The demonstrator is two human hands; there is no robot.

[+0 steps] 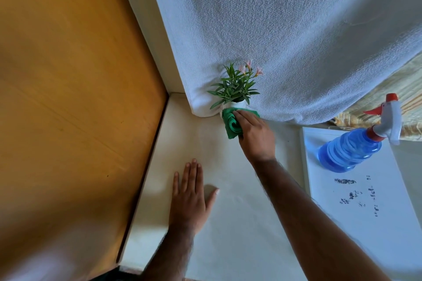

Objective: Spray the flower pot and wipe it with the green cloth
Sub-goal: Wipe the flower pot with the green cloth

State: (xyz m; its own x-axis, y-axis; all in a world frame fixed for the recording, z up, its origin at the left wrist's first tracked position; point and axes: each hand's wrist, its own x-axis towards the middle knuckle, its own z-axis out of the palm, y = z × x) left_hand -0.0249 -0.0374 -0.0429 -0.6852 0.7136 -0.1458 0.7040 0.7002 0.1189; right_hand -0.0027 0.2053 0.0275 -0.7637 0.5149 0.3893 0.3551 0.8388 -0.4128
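Green cloth pressed to a small white flower pot point(237, 105) on a cream surface point(228, 223).

Dark print on the white board point(356, 207) is too blurred to read; a blue plastic spray bottle point(351, 150) with a white and red trigger stands on it. A white textured fabric point(285, 29) hangs behind the pot, a wooden panel point(68, 98) stands left. The right hand point(255, 137) closes on the bunched green cloth point(231, 124) against the pot; the left hand point(190, 198) lies flat and open, holding nothing.

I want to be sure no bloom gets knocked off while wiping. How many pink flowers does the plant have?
3 in view: one flower topmost, one just below and left of it, one furthest right. All sit above the leaves; others may hide among them.
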